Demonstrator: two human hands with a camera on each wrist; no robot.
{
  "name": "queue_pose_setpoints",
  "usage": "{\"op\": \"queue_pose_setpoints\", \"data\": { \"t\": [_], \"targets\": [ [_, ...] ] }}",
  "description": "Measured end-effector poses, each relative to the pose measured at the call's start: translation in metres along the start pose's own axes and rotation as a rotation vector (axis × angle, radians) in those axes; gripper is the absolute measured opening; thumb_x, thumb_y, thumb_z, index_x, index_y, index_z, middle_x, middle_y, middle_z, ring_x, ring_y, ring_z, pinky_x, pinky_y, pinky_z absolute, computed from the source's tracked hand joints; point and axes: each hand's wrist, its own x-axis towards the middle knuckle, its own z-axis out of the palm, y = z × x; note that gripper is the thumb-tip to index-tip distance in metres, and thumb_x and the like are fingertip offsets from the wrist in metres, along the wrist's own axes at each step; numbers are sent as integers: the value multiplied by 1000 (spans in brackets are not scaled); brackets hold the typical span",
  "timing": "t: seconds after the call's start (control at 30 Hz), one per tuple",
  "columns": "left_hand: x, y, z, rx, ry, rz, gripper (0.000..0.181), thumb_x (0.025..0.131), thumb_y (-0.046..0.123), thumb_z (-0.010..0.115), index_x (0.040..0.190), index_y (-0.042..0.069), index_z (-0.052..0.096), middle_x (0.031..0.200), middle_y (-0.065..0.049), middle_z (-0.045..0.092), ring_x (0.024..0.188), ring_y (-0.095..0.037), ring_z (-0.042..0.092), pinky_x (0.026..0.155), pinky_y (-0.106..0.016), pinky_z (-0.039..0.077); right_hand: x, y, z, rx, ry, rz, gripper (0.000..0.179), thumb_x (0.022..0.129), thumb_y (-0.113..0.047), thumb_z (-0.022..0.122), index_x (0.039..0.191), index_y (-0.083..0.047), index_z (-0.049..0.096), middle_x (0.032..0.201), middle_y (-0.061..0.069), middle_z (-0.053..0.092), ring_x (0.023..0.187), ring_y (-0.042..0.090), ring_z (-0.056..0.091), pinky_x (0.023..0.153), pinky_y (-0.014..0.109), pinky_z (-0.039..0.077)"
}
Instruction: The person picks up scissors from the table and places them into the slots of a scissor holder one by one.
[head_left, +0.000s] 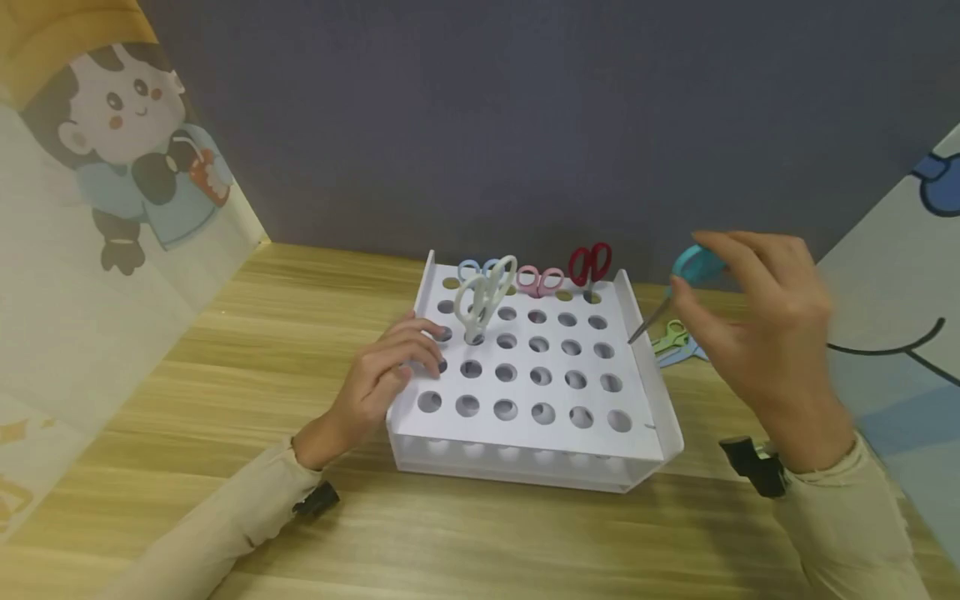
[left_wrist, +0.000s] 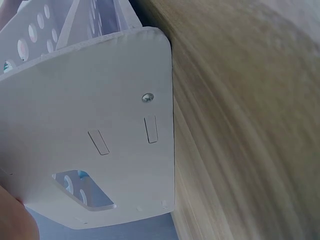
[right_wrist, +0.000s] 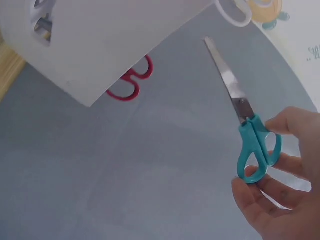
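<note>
A white rack [head_left: 487,389] with rows of round holes stands on the table. My left hand [head_left: 375,375] grips its left side wall, fingers bent over the top edge onto the holed plate. Between thumb and fingers, my right hand [head_left: 780,321] pinches teal-handled scissors [right_wrist: 254,142] by the handles. Their shut blades point down and left, near the rack's right wall. White-handled scissors [head_left: 480,308] stand handles up in a hole near the left hand. Along the back are light blue scissors [head_left: 469,268], pink scissors [head_left: 538,289] and red scissors [head_left: 590,277].
Right of the rack, green-handled scissors [head_left: 672,337] and blue scissors [head_left: 681,356] lie on the wooden table [head_left: 315,292], partly behind the right hand. A dark grey panel [head_left: 525,125] rises behind the rack. Printed walls stand at both sides.
</note>
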Motion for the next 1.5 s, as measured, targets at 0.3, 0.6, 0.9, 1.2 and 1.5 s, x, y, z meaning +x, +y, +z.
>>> {"op": "queue_pose_setpoints", "data": {
  "t": [0.3,0.6,0.9,1.2,1.5],
  "targets": [
    [0,0,0,3,-10,-4,30,81,-4,37,83,4,66,92,-14,68,117,-36,56,119,-59,20,7,-9,11,-10,-148,-77,40,85,-25,67,116,0,69,111,22,67,101,41,59,87,47,51],
    [-1,0,-1,10,-6,0,29,83,-3,38,83,5,66,92,-12,68,116,-36,57,120,-57,20,16,-13,33,-2,-274,-188,39,84,-19,64,117,2,65,108,21,64,71,32,64,51,43,52],
    [-1,1,0,10,0,2,29,84,-2,37,82,5,65,91,-14,68,115,-36,57,119,-58,20,21,-11,58,57,-439,-221,33,84,-14,68,114,0,61,106,17,62,76,25,63,58,39,56],
    [-1,1,2,8,7,11,30,84,-2,36,82,5,65,92,-12,68,114,-38,57,120,-56,21,11,-17,73,60,-558,-265,34,85,-15,70,114,-1,61,106,15,64,77,27,65,61,39,57],
    [-1,4,1,7,0,-2,30,83,-4,36,83,5,66,92,-14,68,116,-37,57,120,-58,20,-8,-21,78,175,-936,-132,27,92,-7,68,118,-8,70,110,7,72,95,21,70,76,36,60]
  ]
}}
